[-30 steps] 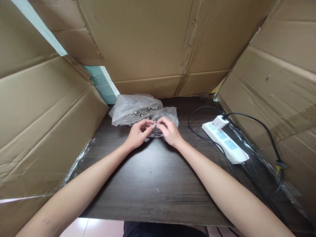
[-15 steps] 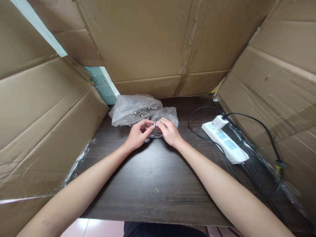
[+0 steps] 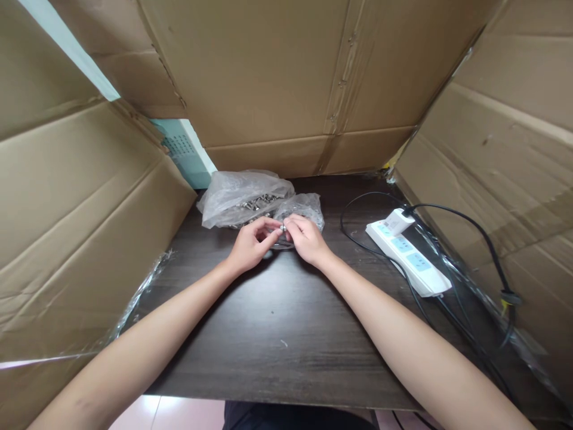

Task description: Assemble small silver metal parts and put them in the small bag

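Observation:
A small shiny metal piece (image 3: 283,227) sits between the fingertips of both hands, too small to make out fully. My left hand (image 3: 253,243) pinches it from the left, and my right hand (image 3: 306,237) pinches it from the right. Just behind the hands lies a clear plastic bag (image 3: 308,207), partly covered by my fingers. Beyond it to the left, a larger translucent bag (image 3: 233,194) lies open, with many small metal screw-like parts (image 3: 264,202) showing in it.
On the dark table (image 3: 268,334), a white power strip (image 3: 414,257) with a plugged-in adapter (image 3: 398,222) lies at the right, black cables around it. Cardboard walls (image 3: 268,71) enclose the back and sides. A pale green box (image 3: 185,149) shows at the back left.
Both hands stay nearly in place. The small metal piece looks slightly turned between the fingertips.

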